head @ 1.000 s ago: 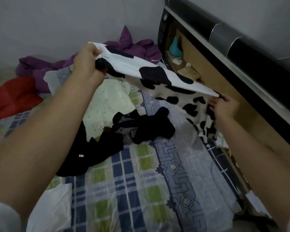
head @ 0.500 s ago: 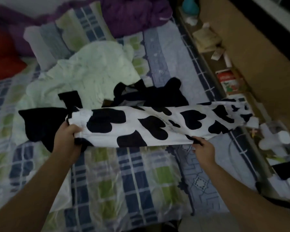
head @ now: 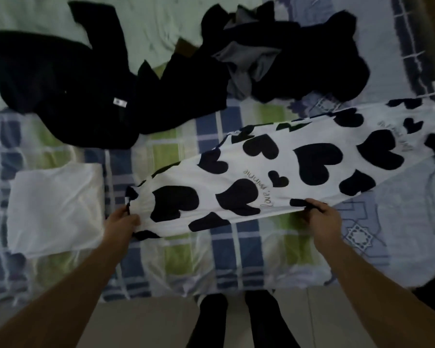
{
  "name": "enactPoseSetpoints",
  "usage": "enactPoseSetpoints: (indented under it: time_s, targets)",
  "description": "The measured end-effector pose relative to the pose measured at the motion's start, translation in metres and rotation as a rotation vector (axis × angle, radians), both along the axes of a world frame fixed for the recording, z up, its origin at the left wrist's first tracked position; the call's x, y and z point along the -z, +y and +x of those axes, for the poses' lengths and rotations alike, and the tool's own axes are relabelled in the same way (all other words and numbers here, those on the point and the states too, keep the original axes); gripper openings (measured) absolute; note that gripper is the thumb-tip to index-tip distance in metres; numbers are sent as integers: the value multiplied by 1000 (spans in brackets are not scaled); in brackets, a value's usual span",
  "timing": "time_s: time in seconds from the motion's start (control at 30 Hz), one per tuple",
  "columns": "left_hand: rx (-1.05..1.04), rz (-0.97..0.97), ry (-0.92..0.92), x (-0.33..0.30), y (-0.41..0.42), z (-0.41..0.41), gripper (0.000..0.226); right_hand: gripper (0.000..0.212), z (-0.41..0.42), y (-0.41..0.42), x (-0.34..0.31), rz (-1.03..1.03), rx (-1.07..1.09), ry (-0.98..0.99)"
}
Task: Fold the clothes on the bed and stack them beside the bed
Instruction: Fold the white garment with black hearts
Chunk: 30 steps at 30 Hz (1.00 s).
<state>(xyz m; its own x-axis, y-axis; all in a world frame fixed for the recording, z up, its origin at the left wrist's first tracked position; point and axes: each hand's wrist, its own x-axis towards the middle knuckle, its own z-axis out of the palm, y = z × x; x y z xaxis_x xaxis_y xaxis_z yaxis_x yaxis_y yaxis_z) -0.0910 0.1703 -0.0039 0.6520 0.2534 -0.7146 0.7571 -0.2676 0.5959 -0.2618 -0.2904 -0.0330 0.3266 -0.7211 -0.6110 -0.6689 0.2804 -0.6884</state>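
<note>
Head view shows a folded white cloth (head: 53, 209) left of the heart-print garment (head: 286, 172), which lies stretched across the checked bedsheet (head: 236, 252). My left hand (head: 121, 222) pinches its left end; my right hand (head: 322, 219) grips its near edge, hands wide apart. Black clothes (head: 86, 84) lie beyond the garment.

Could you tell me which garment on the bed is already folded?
The plain white garment, a flat rectangle beside the left hand; the black clothes lie crumpled.
</note>
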Motion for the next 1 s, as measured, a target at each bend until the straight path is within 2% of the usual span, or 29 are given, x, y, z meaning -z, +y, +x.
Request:
enactPoseSetpoints:
  time_s: [0.1, 0.13, 0.2, 0.3, 0.4, 0.47, 0.53, 0.63, 0.73, 0.8, 0.9, 0.93, 1.0]
  targets:
    - [30, -14, 79, 24, 2, -1, 14, 32, 3, 6, 3, 153, 162, -71]
    - [20, -16, 88, 27, 0, 1, 17, 27, 3, 8, 2, 218, 222, -114]
    - [-16, -6, 88, 35, -2, 7, 38, 17, 6, 10, -1, 285, 300, -156]
    - [16, 8, 51, 45, -6, 22, 50, 21, 12, 16, 2, 266, 253, -115]
    - [73, 121, -78, 49, -7, 35, 38, 25, 18, 26, 0, 248, 255, -72]
    - [20, 224, -193, 47, -6, 42, 36, 24, 21, 35, -4, 242, 223, -54]
    - [-62, 278, -249, 43, 2, 49, 44, 24, 23, 45, -4, 248, 156, -41]
    - [-107, 284, -190, 44, 28, 56, 51, 22, 24, 60, 0, 273, 69, -9]
    - [-128, 77, -47, 43, 44, 49, 55, 20, 23, 69, 5, 297, 60, 3]
    - [-38, 9, 15, 44, 44, 36, 48, 20, 21, 70, 7, 311, 74, 6]
    - [150, 43, 29, 50, 41, 19, 60, 20, 17, 70, 8, 319, 49, 22]
    - [155, 55, 21, 50, 42, 15, 61, 20, 16, 70, 7, 315, 25, 30]
    - [124, 109, -25, 49, 48, 9, 51, 18, 14, 69, 6, 300, -31, 58]
